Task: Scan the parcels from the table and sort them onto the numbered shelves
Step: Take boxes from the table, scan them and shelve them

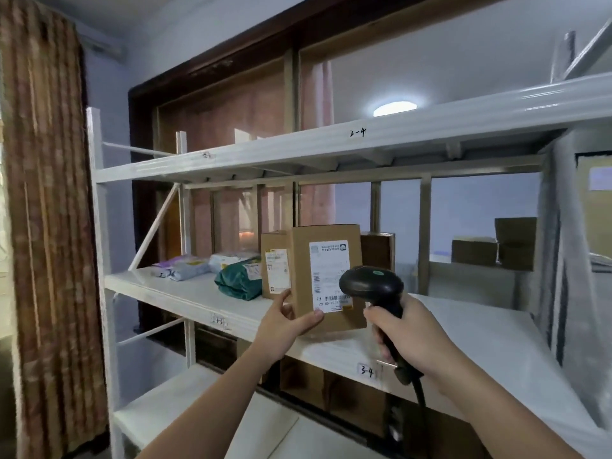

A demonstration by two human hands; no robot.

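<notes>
A brown cardboard parcel (326, 260) with a white shipping label stands upright on the white middle shelf (480, 329), above the handwritten tag 3-4 (367, 372). My left hand (284, 321) grips its lower left corner, thumb on the front face. My right hand (405, 336) holds a black barcode scanner (371, 283) by its handle; the scanner's head sits just in front of the label's lower right part. Its cable hangs down below my wrist.
Behind the held parcel stand another labelled box (275, 263) and a darker box (377, 250). A green bag (238, 281) and pale mailers (185, 268) lie to the left. The upper shelf bears tag 2-4 (357, 132). More boxes (496, 248) sit at right.
</notes>
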